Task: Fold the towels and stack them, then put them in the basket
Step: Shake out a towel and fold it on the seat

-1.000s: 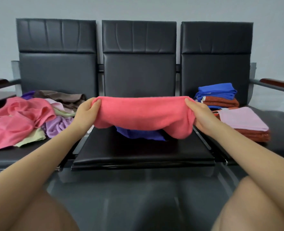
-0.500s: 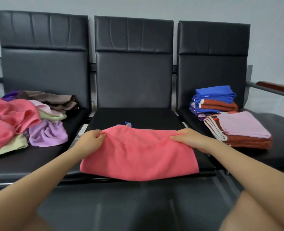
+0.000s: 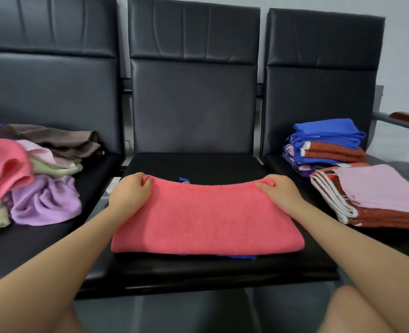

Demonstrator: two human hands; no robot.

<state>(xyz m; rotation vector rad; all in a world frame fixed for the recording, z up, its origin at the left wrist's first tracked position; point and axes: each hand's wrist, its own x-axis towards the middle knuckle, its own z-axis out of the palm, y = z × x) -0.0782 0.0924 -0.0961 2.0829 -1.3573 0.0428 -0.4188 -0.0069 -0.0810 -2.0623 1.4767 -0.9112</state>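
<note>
The left hand (image 3: pixel 129 193) and right hand (image 3: pixel 279 192) each grip a far corner of the folded pink towel (image 3: pixel 205 217), fingers curled over its edge. It lies on the middle seat (image 3: pixel 198 164), apparently over a blue towel (image 3: pixel 237 256). Left: an unfolded heap (image 3: pixel 30 179). Right: two folded stacks (image 3: pixel 357 174).

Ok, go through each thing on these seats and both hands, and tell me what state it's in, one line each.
Coral towel: folded, flat on middle seat, over a blue towel.
Left hand: grips the towel's far left corner.
Right hand: grips the far right corner.
Left pile: unfolded, crumpled.
Blue-topped stack: folded.
Pink-topped stack: folded.
</note>
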